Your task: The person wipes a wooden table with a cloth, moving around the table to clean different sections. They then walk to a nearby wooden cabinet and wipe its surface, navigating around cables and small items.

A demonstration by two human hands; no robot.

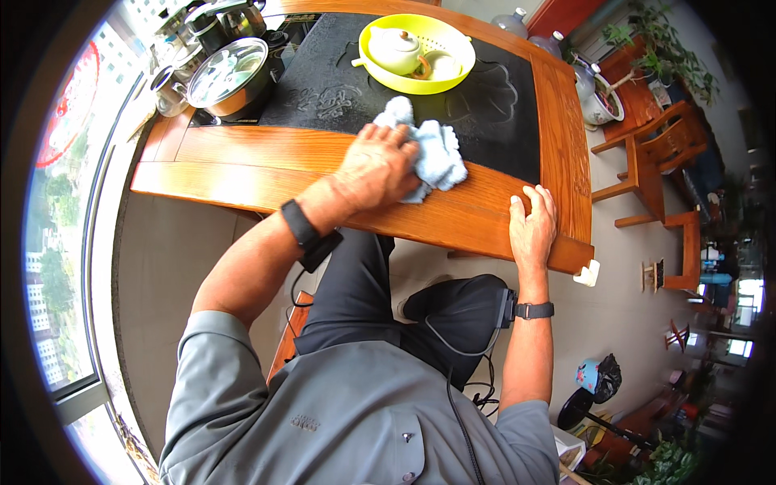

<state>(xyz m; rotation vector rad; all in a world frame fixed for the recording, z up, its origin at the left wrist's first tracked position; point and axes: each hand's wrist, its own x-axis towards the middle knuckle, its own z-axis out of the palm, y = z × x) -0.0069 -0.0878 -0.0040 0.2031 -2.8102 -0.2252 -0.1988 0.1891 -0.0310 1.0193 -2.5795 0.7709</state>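
My left hand [377,167] lies palm down over a crumpled light blue cloth [438,154], pressing it against the table. The cloth straddles the wooden front border and the dark carved inlay [315,100] of the wooden tea table [254,163]. At the table's front right corner, my right hand [533,224] rests on the wood with fingers slightly spread and holds nothing. Beyond the cloth stands a yellow-green plastic colander [451,76]. Inside it are a pale lidded teapot [394,48] and a pale cup or bowl [444,65].
A lidded metal pot [230,82], a metal cup [170,91] and kettles [239,21] crowd the left end beside a window [60,254]. A white corner guard [587,273] sticks out at the front right corner. Wooden chairs [652,157] and a potted plant [606,103] stand to the right.
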